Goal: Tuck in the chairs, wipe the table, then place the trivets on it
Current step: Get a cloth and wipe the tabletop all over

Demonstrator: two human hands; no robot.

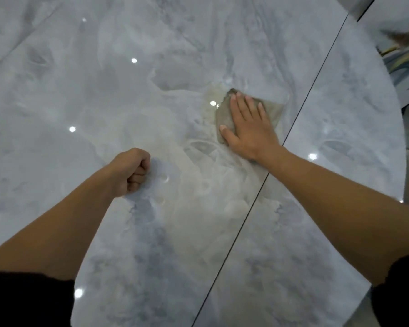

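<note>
two hands | left hand [130, 172] fisted, empty | right hand [248, 123] flat on one cloth [224, 116] | one table [104, 90]

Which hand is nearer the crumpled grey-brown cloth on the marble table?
Right. The right hand lies flat on the cloth; the left hand, a fist, rests apart on the table.

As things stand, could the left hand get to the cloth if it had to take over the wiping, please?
Probably yes. The left hand is a closed fist resting on the table, with only bare marble between it and the cloth. The right hand lies flat on the cloth, though, and would have to lift.
</note>
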